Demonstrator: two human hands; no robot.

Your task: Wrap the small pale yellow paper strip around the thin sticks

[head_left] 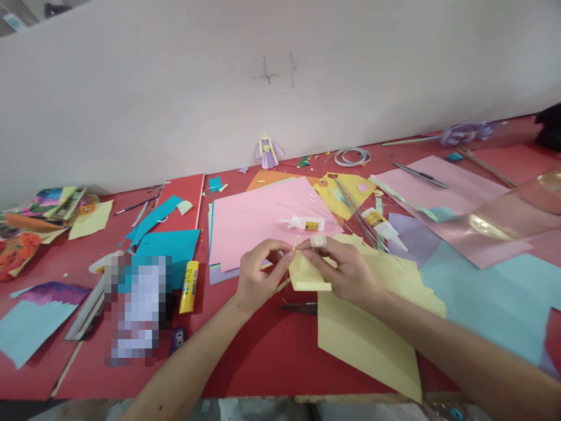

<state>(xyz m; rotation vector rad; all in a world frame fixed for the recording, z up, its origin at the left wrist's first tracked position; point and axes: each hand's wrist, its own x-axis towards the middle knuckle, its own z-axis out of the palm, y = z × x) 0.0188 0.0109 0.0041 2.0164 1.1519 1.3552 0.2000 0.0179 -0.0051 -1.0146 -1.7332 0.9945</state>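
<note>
A small pale yellow piece of paper (307, 273) with a folded lower edge is held up between both hands over the table. My left hand (259, 270) pinches it at its narrow upper end, thumb and forefinger together. From the other side my right hand (344, 269), with a white wrap on one finger, grips the same piece near its top. Under the right hand lies a larger pale yellow sheet (368, 342) with a ragged edge. Dark pointed blades (300, 307) stick out from beneath that sheet. Just beyond the fingers rests a small white glue bottle (307, 223).
Pink sheets (249, 216) are stacked behind the hands. A larger glue bottle (384, 228) lies to the right near thin wires. At left are a yellow glue stick (189, 286) and a metal ruler (90, 307). A paper doll (267, 152) stands against the wall.
</note>
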